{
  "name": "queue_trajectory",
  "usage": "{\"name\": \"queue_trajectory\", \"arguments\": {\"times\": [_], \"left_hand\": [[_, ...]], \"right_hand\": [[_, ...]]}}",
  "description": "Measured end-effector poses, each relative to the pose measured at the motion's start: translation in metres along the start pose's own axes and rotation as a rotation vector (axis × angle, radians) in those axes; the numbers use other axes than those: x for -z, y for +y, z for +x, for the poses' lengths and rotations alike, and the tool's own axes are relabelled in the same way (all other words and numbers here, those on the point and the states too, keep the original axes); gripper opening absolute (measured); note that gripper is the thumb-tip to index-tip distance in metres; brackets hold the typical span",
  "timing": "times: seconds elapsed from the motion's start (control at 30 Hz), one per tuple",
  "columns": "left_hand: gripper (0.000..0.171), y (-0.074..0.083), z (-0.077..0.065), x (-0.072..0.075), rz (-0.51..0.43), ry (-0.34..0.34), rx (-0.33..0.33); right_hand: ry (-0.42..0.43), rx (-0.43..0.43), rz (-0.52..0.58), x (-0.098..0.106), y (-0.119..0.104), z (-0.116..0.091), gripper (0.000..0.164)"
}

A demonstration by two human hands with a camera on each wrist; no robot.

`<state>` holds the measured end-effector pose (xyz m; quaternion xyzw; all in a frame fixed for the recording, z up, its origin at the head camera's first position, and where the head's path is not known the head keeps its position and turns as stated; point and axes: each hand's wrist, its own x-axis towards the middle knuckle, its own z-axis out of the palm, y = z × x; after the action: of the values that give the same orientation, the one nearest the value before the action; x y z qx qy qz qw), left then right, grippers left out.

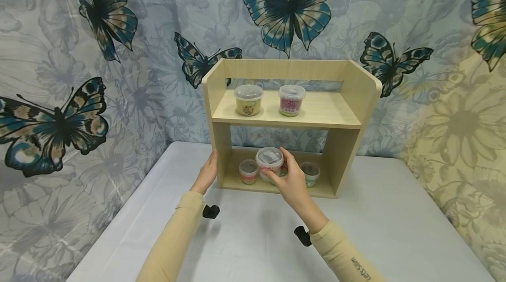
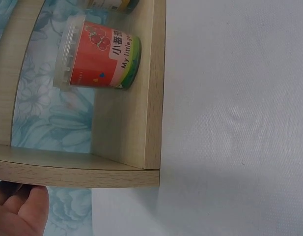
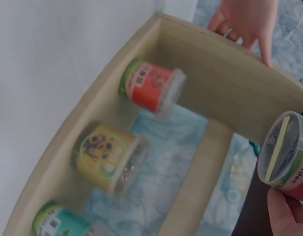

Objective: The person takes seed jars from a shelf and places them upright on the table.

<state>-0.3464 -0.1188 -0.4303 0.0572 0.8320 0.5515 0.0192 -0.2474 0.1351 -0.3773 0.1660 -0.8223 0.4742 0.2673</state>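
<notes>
Closest to the camera, at the right edge of the right-wrist frame: right hand (image 1: 294, 185), thumb and fingers clamped on a clear round plastic tub with a red-and-green label (image 3: 288, 155). It's lower centre in the head view. Left hand (image 1: 205, 174) has fingers a bit apart, resting against the left side of a pale wooden two-tier shelf (image 1: 349, 154). Red-labelled (image 2: 102, 54), yellow-labelled (image 3: 104, 157) and teal-labelled (image 3: 60, 223) tubs sit on the bottom tier.

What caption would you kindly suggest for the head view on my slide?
Right hand holds a lidded cup at a two-tier wooden shelf; left hand rests against its side.
</notes>
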Motion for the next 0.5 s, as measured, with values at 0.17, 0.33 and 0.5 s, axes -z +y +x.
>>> {"name": "queue_trajectory", "arguments": {"times": [0.17, 0.33, 0.5], "left_hand": [[0.088, 0.002, 0.000, -0.001, 0.000, -0.004, 0.006], [0.087, 0.004, -0.002, -0.001, -0.002, -0.007, 0.003], [0.088, 0.004, -0.003, -0.001, 0.004, -0.001, 0.006]], "right_hand": [[-0.004, -0.017, 0.010, -0.004, 0.002, -0.004, 0.073], [-0.009, -0.031, 0.054, -0.010, 0.004, -0.008, 0.073], [-0.004, -0.056, 0.062, -0.019, 0.008, -0.014, 0.074]]}}
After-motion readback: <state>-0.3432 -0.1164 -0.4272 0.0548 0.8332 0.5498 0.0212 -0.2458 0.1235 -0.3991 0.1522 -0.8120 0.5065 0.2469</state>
